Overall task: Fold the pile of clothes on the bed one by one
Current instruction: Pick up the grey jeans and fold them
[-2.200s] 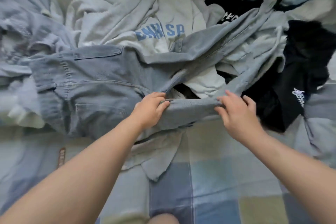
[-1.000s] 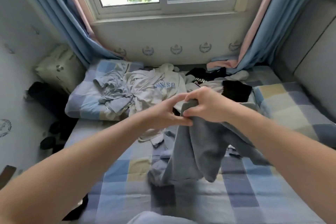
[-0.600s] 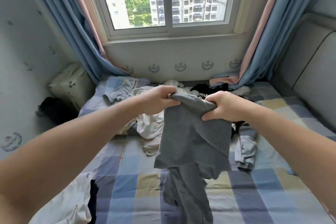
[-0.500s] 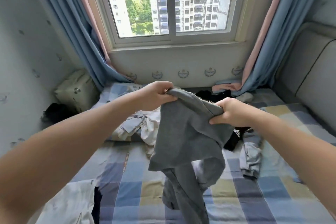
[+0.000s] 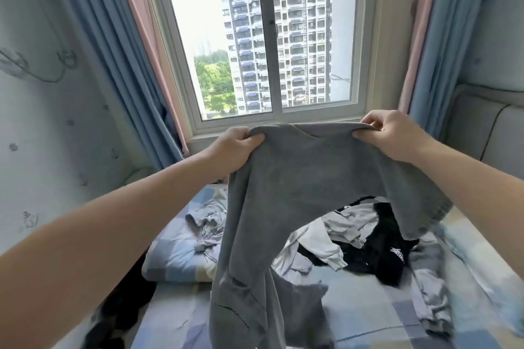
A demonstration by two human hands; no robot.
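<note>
The grey garment (image 5: 306, 178) hangs between the hands. Left hand (image 5: 234, 150) and right hand (image 5: 397, 136) each grip one end of its top edge. It looks soft, limp and light, so the two top corners seem the best hold. Below the hands, the pile of clothes (image 5: 354, 224) lies on the bed (image 5: 368, 317).
</note>
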